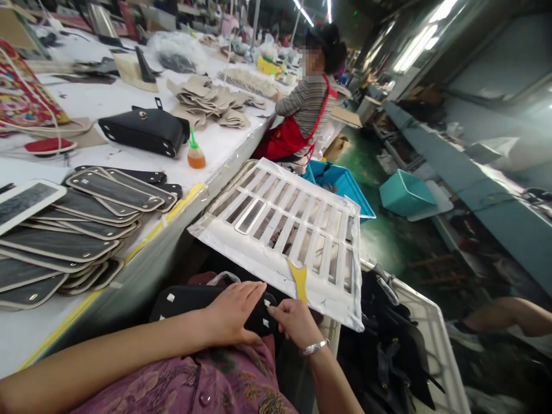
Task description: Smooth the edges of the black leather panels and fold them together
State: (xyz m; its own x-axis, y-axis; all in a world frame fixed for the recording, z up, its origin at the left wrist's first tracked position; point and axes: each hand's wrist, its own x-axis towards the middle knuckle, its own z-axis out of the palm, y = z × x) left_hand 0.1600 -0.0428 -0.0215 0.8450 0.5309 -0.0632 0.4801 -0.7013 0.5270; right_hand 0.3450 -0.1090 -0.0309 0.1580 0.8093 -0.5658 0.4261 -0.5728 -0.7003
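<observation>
A black panel (190,300) with small white squares and metal studs lies across my lap. Over its middle rests my left hand (235,313), palm down, fingers stretched out and the thumb apart. At the panel's right end, my right hand (295,322) has thumb and forefinger pinched by a small light square at the edge; whether they grip the square or the panel's rim is too small to tell. A silvery bracelet circles the right wrist. Just beyond my hands is a white slatted rack (276,253) with a yellow piece (298,279) on its near edge.
Stacked dark panels (56,241) with pale edging, a black bag (144,129) and a glue bottle (196,155) are on the left table (219,172). A crate (435,322) of black pieces stands right. Beyond the rack are a blue bin (345,187) and a seated person (302,109).
</observation>
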